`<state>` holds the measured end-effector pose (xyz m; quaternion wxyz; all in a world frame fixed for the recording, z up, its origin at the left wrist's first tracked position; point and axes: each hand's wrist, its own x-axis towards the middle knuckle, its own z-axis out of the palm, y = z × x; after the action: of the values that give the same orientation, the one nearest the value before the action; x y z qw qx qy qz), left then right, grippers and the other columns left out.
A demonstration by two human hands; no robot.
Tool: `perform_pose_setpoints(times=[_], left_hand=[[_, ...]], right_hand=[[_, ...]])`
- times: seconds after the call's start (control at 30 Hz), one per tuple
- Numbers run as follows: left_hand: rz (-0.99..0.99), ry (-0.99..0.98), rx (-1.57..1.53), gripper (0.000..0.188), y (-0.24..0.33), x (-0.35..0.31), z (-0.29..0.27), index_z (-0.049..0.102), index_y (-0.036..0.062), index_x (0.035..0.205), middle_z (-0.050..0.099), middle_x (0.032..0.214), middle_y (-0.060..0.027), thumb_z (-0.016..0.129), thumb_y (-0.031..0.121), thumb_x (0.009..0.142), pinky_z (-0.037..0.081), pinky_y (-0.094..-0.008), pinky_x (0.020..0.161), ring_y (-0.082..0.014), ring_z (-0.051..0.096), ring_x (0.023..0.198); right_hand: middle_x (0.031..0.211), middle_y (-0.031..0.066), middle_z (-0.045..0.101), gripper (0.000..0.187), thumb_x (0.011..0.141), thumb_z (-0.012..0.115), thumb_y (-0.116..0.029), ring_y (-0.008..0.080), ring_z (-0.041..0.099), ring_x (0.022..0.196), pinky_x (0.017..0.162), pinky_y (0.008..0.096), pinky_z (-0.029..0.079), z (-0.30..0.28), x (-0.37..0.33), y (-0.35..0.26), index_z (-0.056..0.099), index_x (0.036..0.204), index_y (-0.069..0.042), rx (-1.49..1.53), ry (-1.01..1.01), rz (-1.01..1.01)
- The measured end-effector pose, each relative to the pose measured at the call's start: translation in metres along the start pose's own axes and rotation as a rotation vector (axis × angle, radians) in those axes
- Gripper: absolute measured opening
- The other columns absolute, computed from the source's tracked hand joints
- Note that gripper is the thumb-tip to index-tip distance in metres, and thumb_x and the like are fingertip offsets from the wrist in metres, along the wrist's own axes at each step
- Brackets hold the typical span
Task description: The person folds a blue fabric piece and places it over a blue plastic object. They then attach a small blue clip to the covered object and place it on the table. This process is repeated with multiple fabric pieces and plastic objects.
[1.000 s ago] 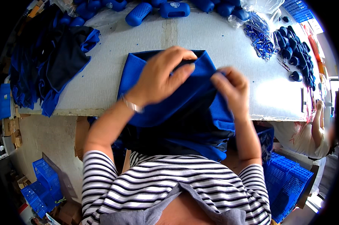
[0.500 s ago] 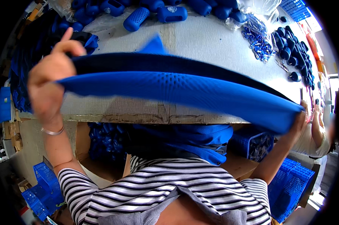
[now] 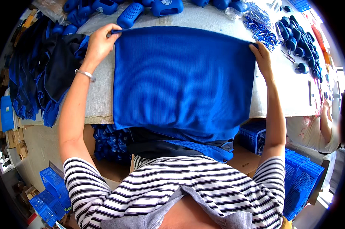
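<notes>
A blue ribbed cloth [image 3: 184, 76], much like a towel, is spread between my two hands over the table. My left hand [image 3: 102, 42] pinches its far left corner. At the far right corner, my right hand [image 3: 261, 57] has the edge between thumb and fingers. The cloth's near edge hangs over the table's front, above a stack of folded blue and black cloths [image 3: 168, 146] against my body.
A heap of dark blue and black cloths [image 3: 54, 65] lies at left. Blue silicone cases [image 3: 166, 7] line the far side. Blue clips [image 3: 262, 32] and dark round pieces [image 3: 294, 44] lie at right. Blue crates [image 3: 304, 179] stand below; another person's arm [image 3: 325, 126] shows at far right.
The cloth was held up as a narrow blurred band and now lies opened out flat. My left hand has moved right and away from me; my right hand has moved left and away.
</notes>
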<state>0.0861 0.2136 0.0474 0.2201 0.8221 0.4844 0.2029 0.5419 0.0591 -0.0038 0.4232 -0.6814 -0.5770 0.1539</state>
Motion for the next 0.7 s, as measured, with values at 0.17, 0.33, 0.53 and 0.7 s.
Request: perform_pose_setpoints(times=[0.17, 0.33, 0.53, 0.7], left_hand=[[-0.053, 0.055, -0.669, 0.023, 0.001, -0.011, 0.007, 0.048, 0.0020, 0.110, 0.058, 0.089, -0.0113, 0.046, 0.017, 0.093, 0.051, -0.0261, 0.068, -0.0192, 0.064, 0.082], [0.143, -0.005, -0.470, 0.015, 0.005, -0.097, -0.007, 0.051, 0.0015, 0.096, 0.058, 0.110, -0.0141, 0.048, 0.007, 0.083, 0.046, -0.0339, 0.086, -0.0242, 0.058, 0.101], [0.322, -0.046, 0.130, 0.033, 0.028, -0.166, -0.013, 0.055, 0.0059, 0.100, 0.050, 0.122, -0.0119, 0.063, 0.008, 0.068, 0.034, -0.0414, 0.099, -0.0304, 0.047, 0.113], [0.460, -0.155, 0.217, 0.056, 0.013, -0.186, 0.015, 0.049, 0.0065, 0.104, 0.046, 0.123, -0.0139, 0.079, 0.012, 0.056, 0.030, -0.0474, 0.103, -0.0325, 0.043, 0.116]], right_hand=[[0.081, -0.0007, 0.056, 0.015, 0.089, 0.055, -0.009, 0.0064, 0.051, 0.075, 0.066, 0.0197, 0.041, -0.003, 0.010, -0.020, 0.056, 0.102, -0.003, 0.198, 0.073, -0.075], [0.094, 0.0069, 0.061, 0.024, 0.075, 0.055, 0.008, 0.0144, 0.057, 0.087, 0.078, 0.0256, 0.044, -0.025, -0.075, -0.047, 0.057, 0.096, -0.003, 0.099, -0.124, -0.170], [0.114, 0.0123, 0.052, 0.041, 0.060, 0.062, 0.002, 0.0307, 0.048, 0.111, 0.091, 0.0386, 0.041, -0.031, -0.146, -0.100, 0.057, 0.099, -0.008, -0.342, -0.234, -0.119], [0.110, 0.0118, 0.047, 0.061, 0.048, 0.079, -0.006, 0.0351, 0.043, 0.113, 0.102, 0.0451, 0.034, -0.006, -0.169, -0.099, 0.054, 0.103, -0.011, -0.511, -0.352, -0.123]])
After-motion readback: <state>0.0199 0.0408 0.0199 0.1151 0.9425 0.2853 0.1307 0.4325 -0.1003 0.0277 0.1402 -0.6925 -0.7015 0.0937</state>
